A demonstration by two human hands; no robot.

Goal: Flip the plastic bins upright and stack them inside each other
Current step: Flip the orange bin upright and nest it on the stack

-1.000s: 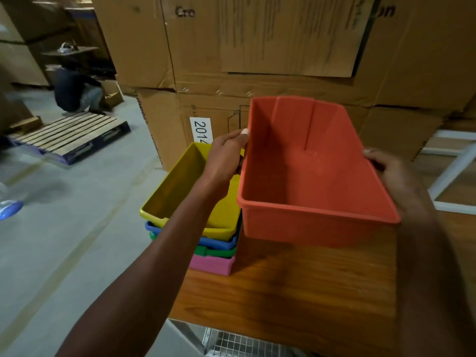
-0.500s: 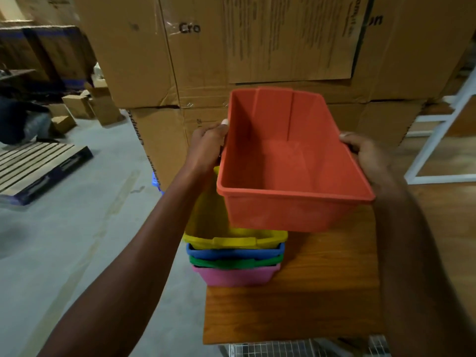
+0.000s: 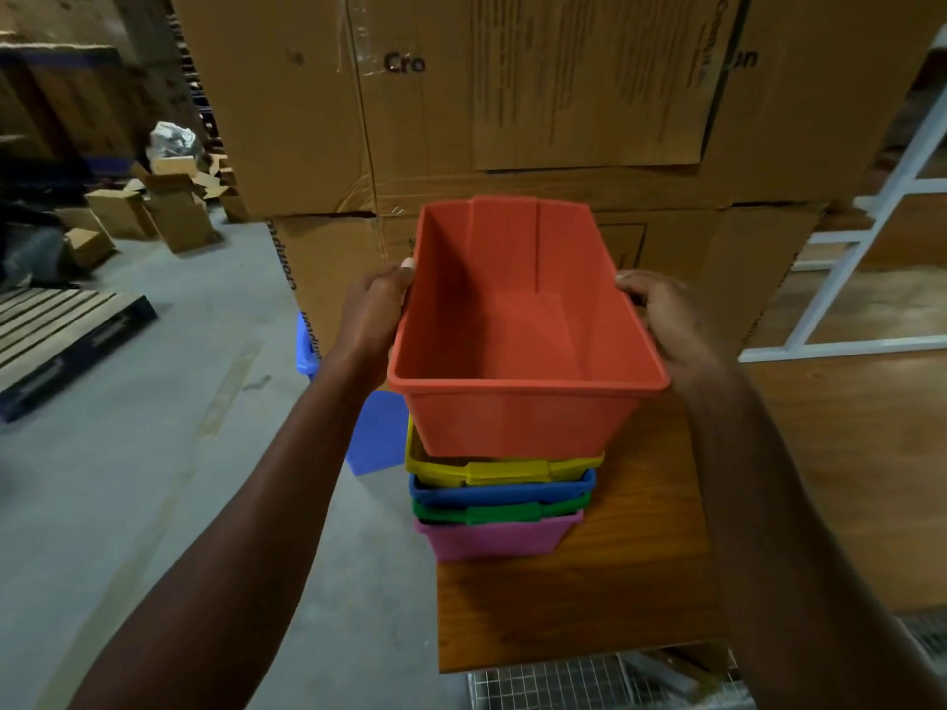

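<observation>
An upright orange bin (image 3: 522, 345) sits partway down in the top of a nested stack. My left hand (image 3: 376, 304) grips its left rim and my right hand (image 3: 666, 320) grips its right rim. Below it the stack shows a yellow bin (image 3: 505, 467), a blue bin (image 3: 502, 490), a green bin (image 3: 499, 510) and a pink bin (image 3: 494, 539) at the bottom. The stack stands at the left end of a wooden table (image 3: 589, 597). The orange bin hides the inside of the yellow one.
Tall cardboard cartons (image 3: 512, 105) rise right behind the stack. A blue plastic piece (image 3: 376, 433) lies on the concrete floor left of the table. A wooden pallet (image 3: 56, 325) and small boxes (image 3: 153, 207) are far left. A white frame (image 3: 871, 238) stands at right.
Both hands have carried the orange bin left and down, from beside the stack to directly over it, and its base now sits inside the yellow bin.
</observation>
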